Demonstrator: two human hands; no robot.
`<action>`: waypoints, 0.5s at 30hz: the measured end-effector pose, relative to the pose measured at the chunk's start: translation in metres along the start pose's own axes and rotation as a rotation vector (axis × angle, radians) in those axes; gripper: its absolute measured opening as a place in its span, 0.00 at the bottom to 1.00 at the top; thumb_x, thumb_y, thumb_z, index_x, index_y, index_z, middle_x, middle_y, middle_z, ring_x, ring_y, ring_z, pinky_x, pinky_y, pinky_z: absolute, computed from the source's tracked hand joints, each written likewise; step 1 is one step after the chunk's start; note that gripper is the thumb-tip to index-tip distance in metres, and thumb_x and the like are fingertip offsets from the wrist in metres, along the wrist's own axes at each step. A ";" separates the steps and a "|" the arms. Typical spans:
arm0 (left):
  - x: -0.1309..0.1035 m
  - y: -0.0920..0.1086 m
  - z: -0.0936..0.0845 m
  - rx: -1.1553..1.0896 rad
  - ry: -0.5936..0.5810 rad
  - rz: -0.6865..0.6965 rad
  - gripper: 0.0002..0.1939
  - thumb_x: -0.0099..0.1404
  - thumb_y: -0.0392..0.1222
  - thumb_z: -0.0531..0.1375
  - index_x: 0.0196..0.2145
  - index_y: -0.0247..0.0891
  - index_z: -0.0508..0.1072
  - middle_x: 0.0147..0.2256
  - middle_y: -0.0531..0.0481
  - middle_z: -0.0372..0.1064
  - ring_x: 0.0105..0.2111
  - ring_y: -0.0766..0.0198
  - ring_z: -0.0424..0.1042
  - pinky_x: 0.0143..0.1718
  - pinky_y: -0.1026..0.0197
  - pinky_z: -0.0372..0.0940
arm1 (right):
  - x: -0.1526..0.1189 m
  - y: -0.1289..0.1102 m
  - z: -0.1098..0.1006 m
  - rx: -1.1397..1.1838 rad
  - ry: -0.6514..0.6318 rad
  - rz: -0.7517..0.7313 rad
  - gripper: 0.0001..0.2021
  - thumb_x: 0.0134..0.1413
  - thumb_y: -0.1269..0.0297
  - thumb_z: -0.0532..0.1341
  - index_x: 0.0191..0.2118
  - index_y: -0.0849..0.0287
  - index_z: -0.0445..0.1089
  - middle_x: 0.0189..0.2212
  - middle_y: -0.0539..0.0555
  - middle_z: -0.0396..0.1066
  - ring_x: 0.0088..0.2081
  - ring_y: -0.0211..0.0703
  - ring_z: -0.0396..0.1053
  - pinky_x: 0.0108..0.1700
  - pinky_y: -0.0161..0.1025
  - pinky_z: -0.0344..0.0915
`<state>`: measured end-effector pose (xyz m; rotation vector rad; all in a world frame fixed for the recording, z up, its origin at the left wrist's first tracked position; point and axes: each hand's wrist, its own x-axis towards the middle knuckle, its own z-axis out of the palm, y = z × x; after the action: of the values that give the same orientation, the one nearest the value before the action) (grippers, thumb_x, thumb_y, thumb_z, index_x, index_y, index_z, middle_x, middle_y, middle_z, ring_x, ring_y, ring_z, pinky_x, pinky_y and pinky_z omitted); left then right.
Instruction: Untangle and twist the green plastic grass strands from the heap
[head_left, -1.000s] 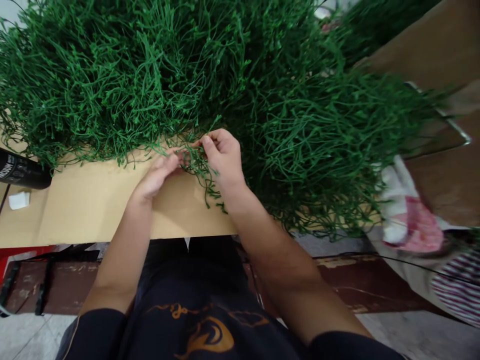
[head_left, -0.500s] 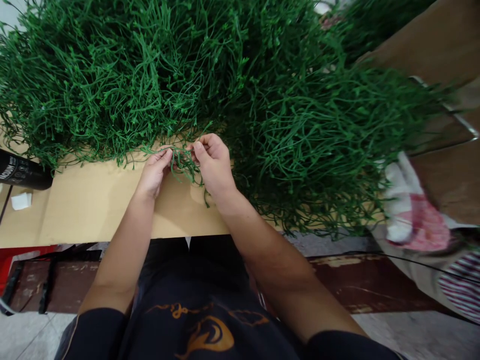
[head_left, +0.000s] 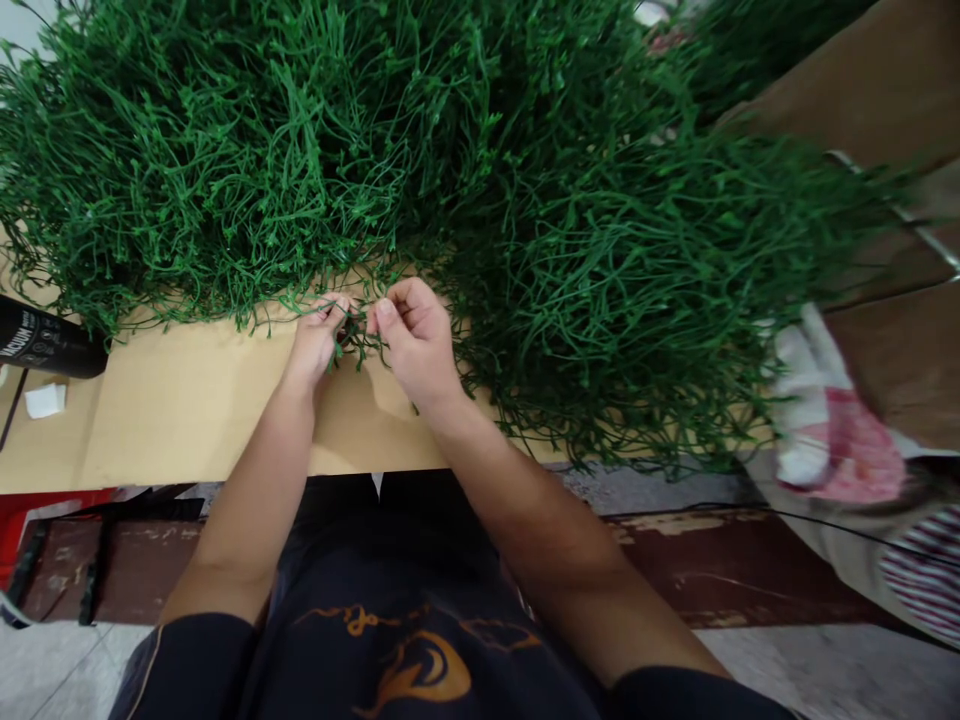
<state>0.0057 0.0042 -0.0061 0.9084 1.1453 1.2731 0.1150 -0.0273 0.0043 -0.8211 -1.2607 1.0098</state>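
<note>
Thin green plastic-looking stems [head_left: 361, 345] hang between my two hands, just above the cardboard surface. My left hand [head_left: 321, 335] is closed on them, thumb pressed against the fingers. My right hand [head_left: 414, 335] pinches at the stems' right end with thumb and forefinger; its other fingers are curled in. Beyond both hands lies a large heap of green artificial grass stems [head_left: 247, 160]. A second pile of the same stems [head_left: 637, 280] spreads to the right of my right hand. The exact part between my right fingertips is too small to make out.
A black bottle [head_left: 49, 340] lies at the left, with a scrap of white paper [head_left: 45, 401] near it. Cardboard [head_left: 187, 400] covers the table. On the right are a brown box [head_left: 892, 350] and a pink-and-white cloth [head_left: 844, 440].
My right hand has shifted slightly left, closer to my left hand. The stems between them now sit more bunched near the left fingers.
</note>
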 end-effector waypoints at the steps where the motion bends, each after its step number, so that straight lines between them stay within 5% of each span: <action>1: 0.002 0.000 -0.002 -0.006 0.047 0.004 0.11 0.60 0.37 0.58 0.22 0.36 0.62 0.18 0.58 0.59 0.17 0.75 0.60 0.19 0.70 0.55 | -0.005 -0.006 -0.001 -0.030 -0.008 -0.030 0.13 0.57 0.54 0.53 0.28 0.56 0.53 0.20 0.46 0.56 0.23 0.30 0.56 0.26 0.34 0.56; 6: 0.009 0.005 -0.012 -0.104 0.251 0.032 0.11 0.64 0.38 0.53 0.24 0.38 0.59 0.18 0.59 0.56 0.15 0.76 0.56 0.17 0.71 0.52 | -0.019 -0.048 -0.022 -0.259 0.049 -0.273 0.07 0.60 0.62 0.52 0.30 0.56 0.57 0.23 0.47 0.56 0.25 0.31 0.58 0.28 0.35 0.56; 10: 0.003 0.009 -0.010 -0.043 0.164 -0.024 0.09 0.63 0.38 0.54 0.25 0.37 0.62 0.20 0.57 0.62 0.19 0.74 0.63 0.19 0.71 0.53 | 0.011 -0.070 -0.064 -0.321 0.214 -0.439 0.07 0.58 0.64 0.56 0.29 0.56 0.58 0.22 0.46 0.58 0.24 0.30 0.62 0.27 0.35 0.57; 15: -0.006 0.009 -0.009 -0.011 0.016 -0.083 0.08 0.63 0.43 0.55 0.29 0.36 0.66 0.24 0.54 0.67 0.24 0.72 0.68 0.23 0.70 0.57 | 0.044 -0.077 -0.140 -0.453 0.360 -0.492 0.05 0.57 0.60 0.55 0.33 0.53 0.63 0.25 0.48 0.59 0.26 0.33 0.66 0.28 0.35 0.58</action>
<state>-0.0043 -0.0017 0.0014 0.8361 1.1755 1.2202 0.2652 -0.0080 0.0708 -0.9219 -1.3001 0.1688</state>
